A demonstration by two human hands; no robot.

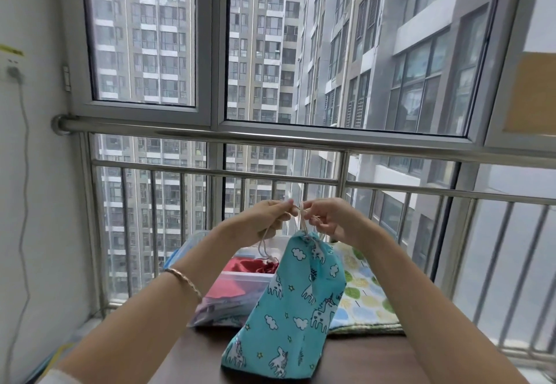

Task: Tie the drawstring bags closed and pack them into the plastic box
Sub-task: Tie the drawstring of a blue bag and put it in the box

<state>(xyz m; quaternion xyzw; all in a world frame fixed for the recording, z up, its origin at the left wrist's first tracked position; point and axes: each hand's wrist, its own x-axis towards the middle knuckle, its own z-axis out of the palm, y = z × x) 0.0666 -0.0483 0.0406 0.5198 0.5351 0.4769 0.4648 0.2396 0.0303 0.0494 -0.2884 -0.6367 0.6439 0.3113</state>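
I hold the turquoise bag with the white unicorn and cloud print upright in front of me, its bottom resting on the dark table and its gathered neck pulled up between my hands. My left hand and right hand are both curled, each pinching the pale drawstring just above the neck. The fingertips almost meet, and they cover the knot, so I cannot tell how far it is tied. A loose length of cord hangs from my left hand towards seven o'clock. Its end lies against the red cloth below, and I cannot tell which bag it belongs to. The clear plastic box sits at ten o'clock from the bag. My left forearm and the bag hide its near corners, and its far rim is faint. A red bag lies inside it, with other cloth underneath blurred by the plastic wall. At three o'clock from the bag lies a tree-print cloth, its left part covered by the bag, so I cannot tell whether it is one bag or several. A thin bracelet circles my left wrist. The table's near edge is cut off at the bottom.
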